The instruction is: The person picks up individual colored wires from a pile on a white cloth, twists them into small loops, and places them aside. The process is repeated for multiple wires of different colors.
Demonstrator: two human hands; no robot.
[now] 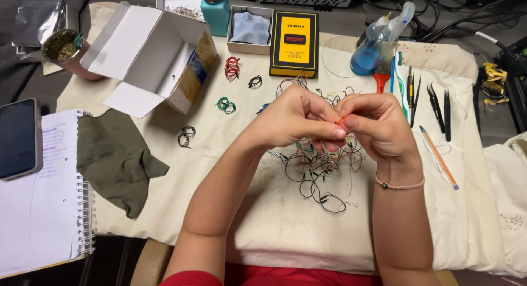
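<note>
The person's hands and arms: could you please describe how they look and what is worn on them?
Both forearms are bare, with no sleeves reaching them and no gloves. The left hand shows no ring or band. The right hand has a thin, pale pink braided bracelet with a small dark bead around the wrist. Red clothing shows at the bottom edge.

Wire pinched between fingers: orange. Cloth at left: olive green; flat box: yellow and black. Small wire coils: red, green.

left hand: pinch grip, fingers curled | right hand: pinch grip, fingertips meeting left | forearms bare, converging
</note>
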